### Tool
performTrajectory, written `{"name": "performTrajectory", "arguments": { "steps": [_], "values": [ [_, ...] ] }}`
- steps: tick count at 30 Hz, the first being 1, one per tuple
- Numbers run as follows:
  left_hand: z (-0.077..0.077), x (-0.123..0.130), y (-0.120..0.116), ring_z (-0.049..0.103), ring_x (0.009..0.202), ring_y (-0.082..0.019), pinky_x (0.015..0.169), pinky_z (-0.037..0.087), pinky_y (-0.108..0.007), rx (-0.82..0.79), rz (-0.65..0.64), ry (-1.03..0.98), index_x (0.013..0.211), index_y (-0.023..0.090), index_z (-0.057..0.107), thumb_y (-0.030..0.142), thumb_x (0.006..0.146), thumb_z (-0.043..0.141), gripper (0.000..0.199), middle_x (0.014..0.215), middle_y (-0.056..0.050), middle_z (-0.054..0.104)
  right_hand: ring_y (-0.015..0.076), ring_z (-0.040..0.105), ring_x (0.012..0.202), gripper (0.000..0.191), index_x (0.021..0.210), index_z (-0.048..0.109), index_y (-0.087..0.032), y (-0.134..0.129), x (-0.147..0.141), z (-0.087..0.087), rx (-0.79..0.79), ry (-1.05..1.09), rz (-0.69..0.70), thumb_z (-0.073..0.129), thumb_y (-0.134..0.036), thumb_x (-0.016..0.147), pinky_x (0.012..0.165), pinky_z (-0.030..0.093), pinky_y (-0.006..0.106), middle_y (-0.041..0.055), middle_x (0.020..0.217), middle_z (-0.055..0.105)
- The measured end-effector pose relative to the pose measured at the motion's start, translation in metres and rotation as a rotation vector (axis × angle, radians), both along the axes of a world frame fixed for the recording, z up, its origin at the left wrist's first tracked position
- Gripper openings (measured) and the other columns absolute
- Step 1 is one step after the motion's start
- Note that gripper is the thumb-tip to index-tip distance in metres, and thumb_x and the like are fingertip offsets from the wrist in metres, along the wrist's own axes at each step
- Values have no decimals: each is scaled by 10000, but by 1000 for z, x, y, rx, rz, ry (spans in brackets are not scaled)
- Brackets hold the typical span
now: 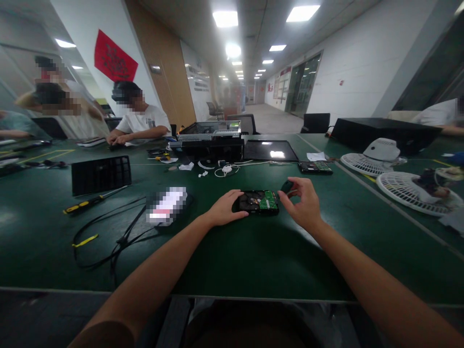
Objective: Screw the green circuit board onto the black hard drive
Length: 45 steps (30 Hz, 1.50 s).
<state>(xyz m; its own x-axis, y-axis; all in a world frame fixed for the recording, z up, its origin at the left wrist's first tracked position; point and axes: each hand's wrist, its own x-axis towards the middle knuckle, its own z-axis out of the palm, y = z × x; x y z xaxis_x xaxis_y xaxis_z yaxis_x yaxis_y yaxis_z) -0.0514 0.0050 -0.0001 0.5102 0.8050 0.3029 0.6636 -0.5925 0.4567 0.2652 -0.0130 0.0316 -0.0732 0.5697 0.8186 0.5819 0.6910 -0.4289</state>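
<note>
Rows of ceiling lights [225, 19] shine over a long room, and a dark green worktable [275, 263] spreads beneath both grips. At its middle lies a hard drive [267, 201], circuit-board side up, directly between the two hands. The left hand [227, 208] clasps the drive's left end, thumb along the near edge and fingers at the far edge, spread only as wide as the drive. Just beside the drive's right end, the right hand [303, 202] pinches a small tool by its dark handle [287, 186] between thumb and fingers; whether its tip touches the drive is too small to tell. Left of the left grip lie a blurred-out phone [167, 205], looped black cable [121, 245] and a yellow-and-black screwdriver [85, 205]. Beyond the right grip rests a second hard drive [315, 167], and ahead of both stands an opened computer case [212, 145].
</note>
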Motion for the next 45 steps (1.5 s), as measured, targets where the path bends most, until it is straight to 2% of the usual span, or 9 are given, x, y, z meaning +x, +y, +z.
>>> {"name": "performTrajectory", "arguments": {
  "steps": [7, 13, 18, 24, 31, 37, 41, 45],
  "values": [
    [2, 0, -2, 494, 1468, -362, 1244, 405, -536, -9, 12, -5, 1540, 237, 499, 633, 865, 764, 826, 1583, -143, 508, 261, 750, 998, 461, 1396, 513, -270, -3, -3, 1, -53, 50, 83, 670, -318, 965, 823, 675, 463, 112, 1253, 658],
    [2, 0, -2, 489, 1473, -354, 1237, 411, -530, -18, 17, 12, 1549, 233, 486, 638, 873, 754, 832, 1589, -147, 500, 238, 754, 835, 529, 1413, 523, -258, -5, -4, 2, -52, 35, -7, 728, -389, 944, 807, 670, 485, 100, 1154, 719],
    [2, 0, -2, 479, 1482, -352, 1251, 394, -526, -6, 3, 8, 1544, 234, 490, 626, 879, 751, 815, 1589, -141, 502, 223, 741, 792, 502, 1392, 567, -264, -5, -3, 2, -32, -13, -47, 735, -414, 944, 805, 668, 477, 100, 1178, 723],
    [2, 1, -2, 489, 1469, -353, 1248, 399, -520, 0, 3, 9, 1538, 213, 494, 628, 881, 751, 818, 1580, -155, 506, 249, 777, 972, 510, 1465, 491, -261, -7, -5, 4, 0, -33, 73, 653, -297, 983, 928, 643, 478, 120, 1324, 715],
    [0, 1, -1, 476, 1482, -359, 1258, 386, -526, 7, 2, 12, 1538, 212, 498, 620, 879, 756, 817, 1579, -158, 508, 242, 750, 882, 511, 1430, 568, -251, -4, -3, 3, 49, -70, -26, 713, -333, 947, 864, 652, 474, 103, 1182, 727],
    [0, 0, 0, 476, 1483, -359, 1255, 391, -524, 4, 6, 18, 1542, 219, 495, 628, 877, 753, 822, 1588, -150, 500, 237, 723, 878, 503, 1431, 585, -262, -4, -1, 6, 73, -103, -20, 722, -325, 951, 828, 654, 459, 96, 1144, 705],
    [1, 1, -1, 472, 1486, -352, 1256, 388, -521, -1, 6, 22, 1545, 211, 487, 631, 885, 745, 824, 1590, -156, 498, 235, 735, 885, 542, 1465, 560, -260, -5, -2, 4, 39, -83, 6, 716, -300, 947, 845, 661, 462, 106, 1201, 713],
    [3, 1, -3, 468, 1488, -356, 1253, 391, -530, -9, 14, 25, 1549, 210, 479, 626, 890, 743, 823, 1594, -162, 491, 249, 760, 984, 569, 1505, 514, -258, -3, -1, 0, -9, -37, 86, 675, -250, 960, 909, 659, 475, 125, 1326, 699]
  ]
}}
